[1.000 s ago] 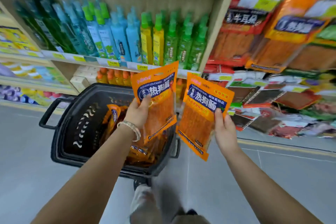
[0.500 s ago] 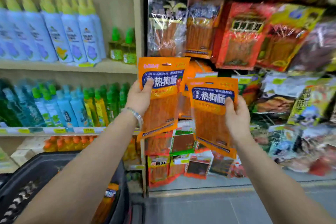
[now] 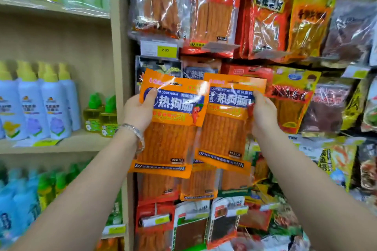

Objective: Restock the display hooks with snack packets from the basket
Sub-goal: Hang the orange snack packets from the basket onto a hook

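Note:
My left hand [image 3: 138, 113] pinches the upper left edge of an orange snack packet [image 3: 169, 128] with a blue label band. Beside it, my right hand [image 3: 263, 114] grips the upper right edge of a second, identical orange packet [image 3: 226, 126]. Both packets are held upright in front of the hanging snack display, and the left one slightly overlaps the right. Behind them hang matching orange packets [image 3: 199, 185] on the display hooks. The hooks themselves are hidden by packets. The basket is out of view.
A wooden shelf upright [image 3: 119, 47] separates the snack display from shelves of spray bottles [image 3: 40, 104] on the left. Red and yellow snack packets [image 3: 267, 12] hang above and to the right. A price tag [image 3: 161, 49] sits above the held packets.
Both hands have lifted the two packets from above the basket up to the hanging display. The view has swung up and right, so the basket has dropped out of sight.

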Demonstrator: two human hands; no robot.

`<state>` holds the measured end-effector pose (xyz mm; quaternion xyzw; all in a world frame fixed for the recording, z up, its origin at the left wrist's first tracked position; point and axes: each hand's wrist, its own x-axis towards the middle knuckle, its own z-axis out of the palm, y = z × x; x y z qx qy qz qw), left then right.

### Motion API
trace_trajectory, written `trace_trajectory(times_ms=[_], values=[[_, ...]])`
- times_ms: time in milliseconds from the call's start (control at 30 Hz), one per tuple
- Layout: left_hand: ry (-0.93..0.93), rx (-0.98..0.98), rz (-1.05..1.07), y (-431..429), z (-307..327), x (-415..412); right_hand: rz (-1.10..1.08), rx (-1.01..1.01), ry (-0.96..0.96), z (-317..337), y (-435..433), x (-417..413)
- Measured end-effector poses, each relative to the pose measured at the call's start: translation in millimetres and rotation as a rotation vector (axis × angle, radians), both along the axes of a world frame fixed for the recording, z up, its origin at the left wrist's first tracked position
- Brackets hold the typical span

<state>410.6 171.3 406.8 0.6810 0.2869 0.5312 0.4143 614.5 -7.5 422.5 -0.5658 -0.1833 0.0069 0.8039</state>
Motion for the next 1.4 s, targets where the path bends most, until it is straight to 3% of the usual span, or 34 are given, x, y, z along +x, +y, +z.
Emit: trace_trajectory(times_ms=[333, 433, 733, 800, 933, 1033, 1167, 1300, 1400], values=[[-0.058, -0.092, -0.094, 45.1, 14.7, 34.3, 0.194, -0.02, 0.059, 39.1, 62.5, 28.1], [-0.101, -0.041, -0.093, 50.9, 20.4, 39.9, 0.212, -0.013, 0.034, 49.5, 76.8, 33.7], [-0.115, -0.142, -0.156, 54.7, 24.9, 55.2, 0.199, -0.052, 0.032, 57.2, 92.5, 61.8], [-0.116, -0.14, -0.153, 53.1, 25.9, 59.2, 0.136, -0.122, -0.031, 53.5, 94.2, 70.6], [-0.105, -0.113, -0.133, 44.5, 27.4, 70.0, -0.08, -0.407, -0.356, 46.5, 96.3, 88.3], [-0.101, -0.112, -0.138, 39.2, 29.0, 77.3, -0.112, -0.433, -0.433, 48.3, 98.7, 92.5], [-0.089, -0.083, -0.137, 32.2, 32.0, 88.4, 0.033, -0.189, -0.302, 42.8, 97.8, 92.0], [-0.078, -0.076, -0.153, 22.0, 32.5, 103.5, 0.32, -0.111, -0.211, 35.8, 89.4, 83.6], [-0.041, -0.052, -0.161, 11.8, 32.5, 115.7, 0.421, -0.171, -0.352, 28.5, 86.3, 74.7]])
